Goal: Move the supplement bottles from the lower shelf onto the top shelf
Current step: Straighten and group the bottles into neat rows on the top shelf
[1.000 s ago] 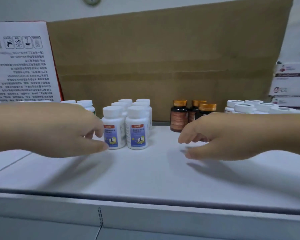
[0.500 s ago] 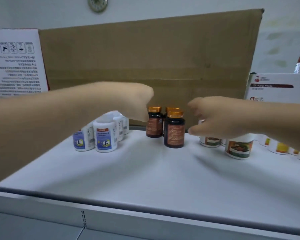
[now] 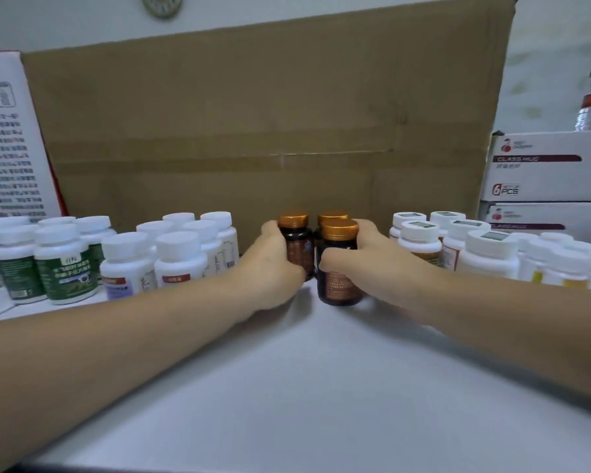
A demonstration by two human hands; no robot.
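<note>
Both forearms reach across the white shelf (image 3: 304,370); the right hand (image 3: 365,268) wraps the nearest gold-capped amber bottle (image 3: 335,288), upright mid-shelf; just left, the left hand (image 3: 273,264) grips a second amber bottle (image 3: 296,240); a third amber bottle (image 3: 331,216) stands behind; white-capped bottles (image 3: 178,257) flank both sides; farthest, a cardboard box (image 3: 253,131).

From the amber bottles (image 3: 338,268), shelf surface (image 3: 321,387) is free toward 6 o'clock; left white bottles (image 3: 178,257) obstruct 9 o'clock, right white bottles (image 3: 488,254) 3 o'clock, cardboard box (image 3: 253,131) 12 o'clock.
</note>
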